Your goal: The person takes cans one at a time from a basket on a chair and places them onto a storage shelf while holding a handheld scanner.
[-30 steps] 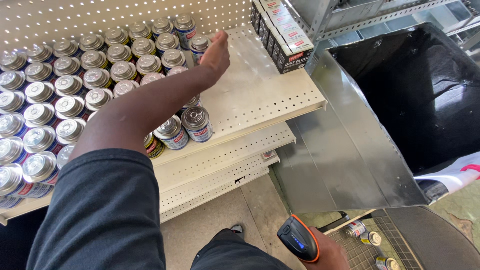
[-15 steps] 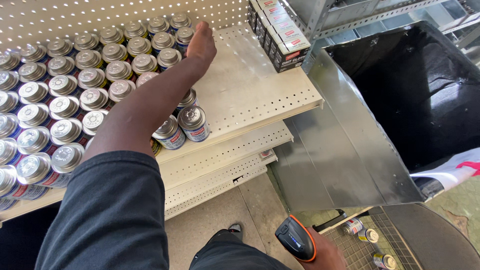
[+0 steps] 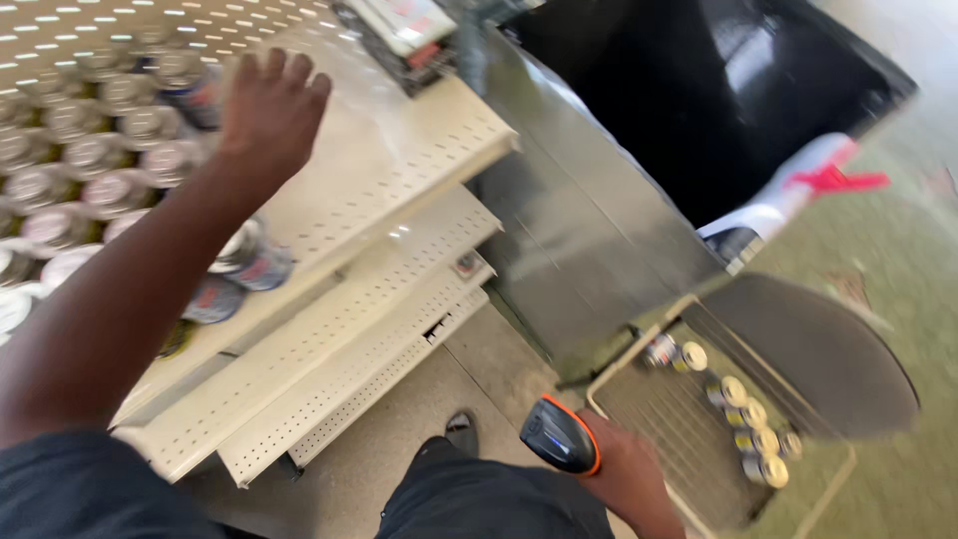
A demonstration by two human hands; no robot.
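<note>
Fingers (image 3: 284, 72) of the left hand (image 3: 269, 115) are loosely spread and hold nothing; the open hand hovers over the cream perforated shelf (image 3: 389, 160), just beside the right-hand edge of the block of cans (image 3: 110, 150). These cans stand upright in close rows on the left part of the shelf, silver tops up, against a pegboard back wall (image 3: 120, 25). The bare forearm runs down to the lower left into a dark sleeve (image 3: 90, 494). Under the forearm, near the front edge of the shelf, two more cans (image 3: 249, 258) with dark blue labels sit apart from the rows. Below the top shelf, two lower perforated shelves (image 3: 339, 329) step outward toward the floor.

At the back right corner of the top shelf lies a dark box of flat packets (image 3: 404, 35). Beside the shelving leans a large sheet of shiny grey metal (image 3: 589, 240), with a black panel behind it.

Lower down, the right hand (image 3: 624, 469) is wrapped around a black handheld scanner with an orange rim (image 3: 561, 435); its fingers are hidden behind the scanner, closed about the grip. Just right of that hand is a wire cart basket (image 3: 659, 419), with a row of small cans (image 3: 743, 414) lying along its far side. A dark rounded flap (image 3: 818, 349) covers the cart's right part. The view is motion-blurred, so labels cannot be made out.
</note>
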